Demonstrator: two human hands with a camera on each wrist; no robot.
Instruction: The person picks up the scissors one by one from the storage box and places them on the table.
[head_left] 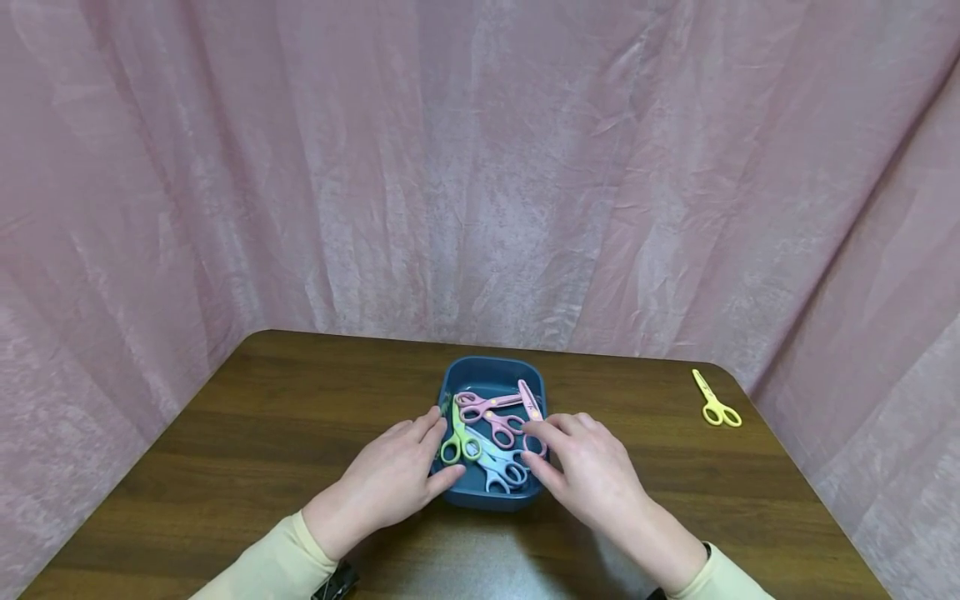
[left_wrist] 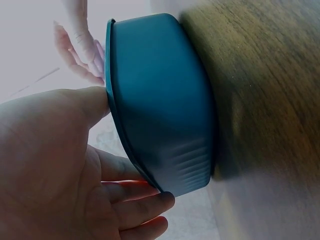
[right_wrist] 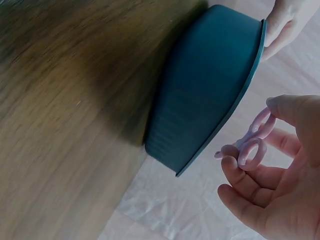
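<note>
R hand (head_left: 592, 462) pinches pink scissors (head_left: 530, 402) by the handle loops, thumb one side, fingers the other; R-wrist view has them up off the bin, nr its rim. In head view they sit over the R side of the dark-blue plastic bin (head_left: 491, 500), blade pointing away from the person. L hand (head_left: 393, 475) is spread along the bin's L side, thumb touching the rim & fingertips against the far corner.

Inside bin, approx. L to R: lime-green scissors (head_left: 458, 431), light-blue scissors (head_left: 491, 454) at the near end, other pink scissors (head_left: 487, 414) toward the middle; overlap, so can't tell exact no. Bin's on a brown wood-grain table (head_left: 337, 392). Yellow scissors (head_left: 709, 400) lie nr its far R corner, well apart from bin. Pale-yellow sleeves (head_left: 273, 562) on both arms; pink curtain (head_left: 480, 167) behind.
</note>
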